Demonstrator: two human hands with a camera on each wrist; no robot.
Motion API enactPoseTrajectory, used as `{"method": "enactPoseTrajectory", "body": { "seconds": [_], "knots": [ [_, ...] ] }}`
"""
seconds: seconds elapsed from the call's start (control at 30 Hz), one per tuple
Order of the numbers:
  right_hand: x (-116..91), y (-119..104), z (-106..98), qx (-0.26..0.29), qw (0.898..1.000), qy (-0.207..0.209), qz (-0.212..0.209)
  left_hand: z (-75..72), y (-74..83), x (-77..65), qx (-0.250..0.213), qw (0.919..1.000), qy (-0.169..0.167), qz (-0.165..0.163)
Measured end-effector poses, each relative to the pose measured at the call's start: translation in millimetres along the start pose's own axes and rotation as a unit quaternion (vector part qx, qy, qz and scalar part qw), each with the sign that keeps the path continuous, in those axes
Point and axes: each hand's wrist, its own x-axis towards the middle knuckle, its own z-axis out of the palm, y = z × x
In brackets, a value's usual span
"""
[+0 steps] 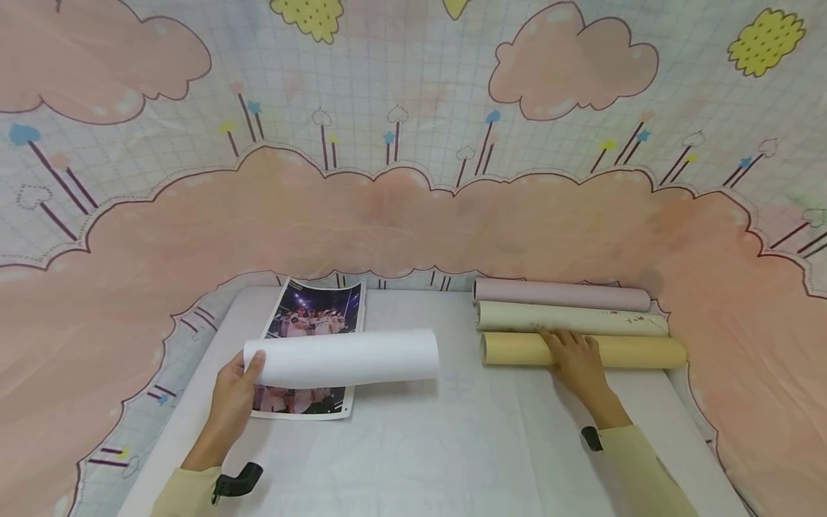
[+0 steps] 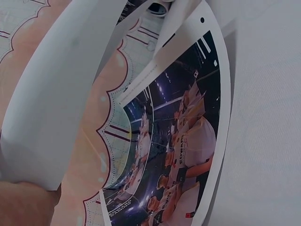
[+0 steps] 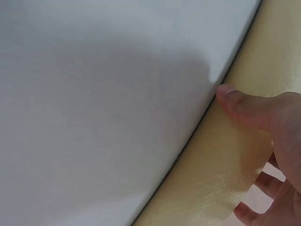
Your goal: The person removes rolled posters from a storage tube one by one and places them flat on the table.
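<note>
At its left end, my left hand (image 1: 234, 391) grips a white paper roll (image 1: 342, 359), thumb on the near face. The roll hangs over a printed photo sheet (image 1: 316, 312) of a group under stage lights, hiding its middle. In the left wrist view the photo sheet (image 2: 188, 127) looks curved, beside the white roll (image 2: 51, 89). My right hand (image 1: 578, 366) holds a yellow roll (image 1: 639, 352) near its middle, fingers over the far side. The right wrist view shows the thumb (image 3: 249, 108) along one edge of the yellow roll (image 3: 211, 174) and fingertips round the other.
Behind the yellow roll lie a cream roll (image 1: 581, 317) with a faint pattern and a pale pink roll (image 1: 562, 293), side by side. A white table (image 1: 439, 452) carries everything. Patterned cloth (image 1: 413, 222) with peach clouds rises at the back and sides.
</note>
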Motion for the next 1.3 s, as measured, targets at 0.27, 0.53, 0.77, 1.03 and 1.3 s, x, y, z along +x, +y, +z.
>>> {"method": "enactPoseTrajectory", "body": {
  "seconds": [0.27,0.53,0.77,1.03,1.3],
  "knots": [
    [6.9,0.0,-2.5,0.008,1.000,-0.009,0.004,0.3,-3.9,-0.9,-0.007,1.0000,-0.006,0.000],
    [8.8,-2.5,-5.5,0.020,0.999,0.030,0.007,3.1,-2.0,-0.7,0.011,0.9999,-0.007,0.003],
    [6.4,-28.0,-20.6,0.032,0.997,0.075,-0.010,17.6,11.6,-4.0,0.007,0.9995,-0.004,0.030],
    [15.8,-73.4,-42.8,0.089,0.973,0.193,-0.092,57.1,32.8,7.8,-0.006,0.9975,-0.020,0.067],
    [23.1,-105.0,-63.1,0.103,0.951,0.253,-0.141,93.5,45.0,22.1,-0.027,0.9957,-0.036,0.081]
  ]
}}
